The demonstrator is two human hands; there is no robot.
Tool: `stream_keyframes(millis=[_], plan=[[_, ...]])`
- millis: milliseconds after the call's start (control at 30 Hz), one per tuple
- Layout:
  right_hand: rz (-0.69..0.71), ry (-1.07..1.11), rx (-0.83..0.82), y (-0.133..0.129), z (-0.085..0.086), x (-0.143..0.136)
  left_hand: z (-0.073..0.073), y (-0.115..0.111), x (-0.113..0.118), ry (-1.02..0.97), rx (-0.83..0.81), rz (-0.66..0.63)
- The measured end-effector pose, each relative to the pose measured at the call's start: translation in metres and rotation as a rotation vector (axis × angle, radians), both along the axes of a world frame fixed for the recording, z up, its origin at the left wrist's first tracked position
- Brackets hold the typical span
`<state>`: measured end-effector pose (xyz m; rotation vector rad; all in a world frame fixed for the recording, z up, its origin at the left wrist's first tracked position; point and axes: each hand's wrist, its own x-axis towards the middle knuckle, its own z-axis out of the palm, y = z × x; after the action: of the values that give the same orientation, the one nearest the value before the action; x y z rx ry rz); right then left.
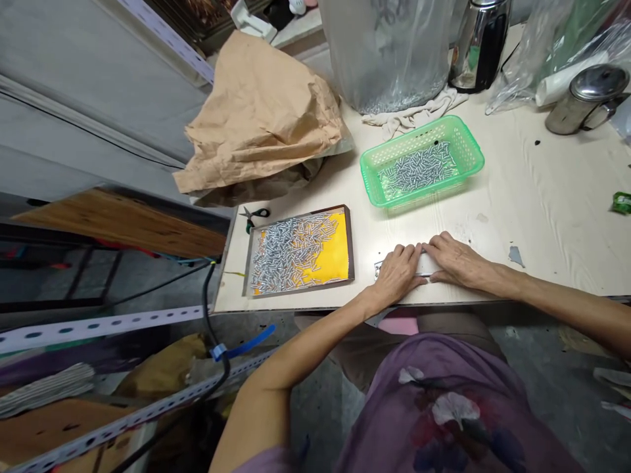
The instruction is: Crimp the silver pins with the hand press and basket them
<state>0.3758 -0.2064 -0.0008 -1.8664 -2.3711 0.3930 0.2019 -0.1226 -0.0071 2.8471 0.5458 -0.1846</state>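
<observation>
A flat metal piece [424, 264] was held near the front edge of the counter [557, 197].
It was clasped by left grip [398, 272] and right grip [456, 261], beside the tray [351, 243] of metal pins [286, 249] and in front of the green basket [424, 191].

Clock from the hands, 12 = far side of table [552, 197]. L hand [398, 270] & R hand [451, 261] on flat plate [425, 264] nr table's near edge, L hand toward its 9, R hand toward its 3. Tray [350, 243] at 9, pins [280, 256] in it, most twd its 9; scissors [255, 213] just off its 10 corner. Paper bag [271, 98] ~10:30, behind tray. Basket [461, 135] at 12, pins in it too; cloth [444, 102] behind it, at foot of plastic bag [389, 52], ~11:30. Kettle [480, 49] ~12:30, lidded jug [574, 112] ~1:30.
</observation>
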Motion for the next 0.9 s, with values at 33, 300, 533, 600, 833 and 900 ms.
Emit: stream_keyframes(millis=[33, 300, 533, 600, 833, 900], plan=[[-0.020, -0.015, 0.006, 0.000, 0.000, -0.001, 0.002, 0.000, 0.003, 0.022, 0.002, 0.001], [-0.066, -0.073, -0.011, 0.000, -0.002, -0.008, 0.005, 0.011, 0.014, 0.011, -0.100, 0.048], [-0.020, 0.016, 0.004, 0.008, -0.013, -0.004, -0.003, 0.016, 0.019, -0.017, -0.126, 0.070], [-0.030, 0.046, 0.021, 0.009, -0.015, 0.000, -0.004, 0.018, 0.018, -0.036, -0.121, 0.069], [0.030, 0.124, 0.039, 0.018, -0.006, 0.030, -0.026, -0.006, 0.002, -0.279, -0.002, 0.154], [0.030, 0.110, 0.039, 0.023, -0.005, 0.034, -0.036, -0.026, -0.003, -0.357, 0.022, 0.158]])
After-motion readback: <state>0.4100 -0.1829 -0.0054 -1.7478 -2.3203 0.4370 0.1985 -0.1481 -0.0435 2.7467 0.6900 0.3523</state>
